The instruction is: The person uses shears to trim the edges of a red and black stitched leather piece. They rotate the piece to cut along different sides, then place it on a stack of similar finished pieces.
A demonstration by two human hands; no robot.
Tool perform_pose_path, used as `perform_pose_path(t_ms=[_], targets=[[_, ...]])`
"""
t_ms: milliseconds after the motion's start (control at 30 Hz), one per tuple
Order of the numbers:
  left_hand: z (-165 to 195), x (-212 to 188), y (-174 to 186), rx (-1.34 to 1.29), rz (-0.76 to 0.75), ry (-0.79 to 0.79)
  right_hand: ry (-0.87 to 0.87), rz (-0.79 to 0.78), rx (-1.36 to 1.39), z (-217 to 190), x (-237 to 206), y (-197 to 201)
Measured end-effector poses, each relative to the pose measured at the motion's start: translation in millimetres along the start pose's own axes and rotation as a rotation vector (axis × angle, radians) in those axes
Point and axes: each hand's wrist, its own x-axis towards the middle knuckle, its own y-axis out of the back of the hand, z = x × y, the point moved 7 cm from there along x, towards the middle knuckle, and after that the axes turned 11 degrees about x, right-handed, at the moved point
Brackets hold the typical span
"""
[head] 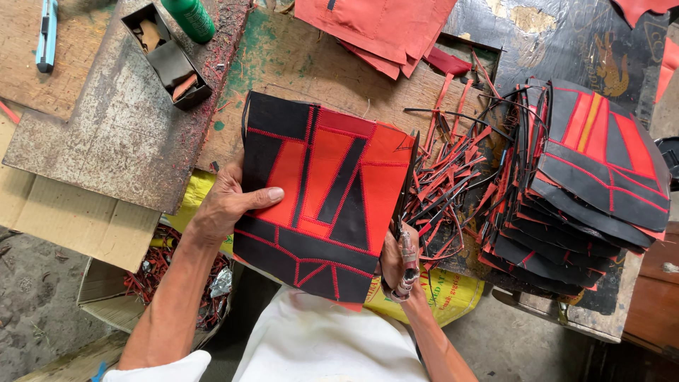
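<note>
Head view: trimming step. Left hand (226, 205) pinches panel (318, 198); right hand (397, 258) fingers closed on scissors (407, 184) at panel's right edge. Next, probably: cut straight along that edge.

Patchwork panel (318, 201), centre: black and red-orange pieces in slanted bars and triangles, joined by red stitch lines, with a black band along the near edge. Stack of panels (587, 191), right: the same black and red, the top one carrying a single yellow stripe. Offcut strips (445, 191), between the two: red and black, tangled. Fabric sheets (382, 28), far centre: plain red-orange. Bottle (189, 18), far left: green. Knife (47, 35), far left corner: light blue. Sack (438, 293), near: yellow. Shirt (318, 346), near: white. Worktop (283, 56): brown with green stains.
</note>
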Motion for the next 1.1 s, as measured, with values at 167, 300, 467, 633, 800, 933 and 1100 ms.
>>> perform_pose_path(t_ms=[167, 300, 467, 633, 800, 933, 1100], targets=[[13.8, 0.6, 1.3, 0.041, -0.067, -0.045, -0.068, 0.075, 0.186, -29.9, 8.3, 8.3], [40.3, 31.5, -5.1, 0.244, -0.329, -0.049, -0.031, -0.133, 0.471, -72.3, 28.2, 10.2], [92.8, 105.1, 8.1, 1.006, -0.150, -0.176, 0.099, 0.042, 0.157, -64.5, 41.9, 10.5], [82.6, 26.9, -43.8, 1.031, 0.077, -0.651, -0.042, 0.211, 0.208, -12.5, 36.2, 4.7], [-60.3, -46.7, -120.9, -0.067, -0.436, 0.145, -0.042, 0.083, 0.211, -19.4, 30.3, -1.0], [-80.2, -19.8, -112.5, -1.157, -0.073, 0.004, -0.035, -0.075, 0.220, -41.3, 25.1, -11.3], [-65.4, 15.8, -114.1, -0.903, 0.066, -0.084, 0.093, -0.105, 0.072, -58.8, 14.7, -10.6]])
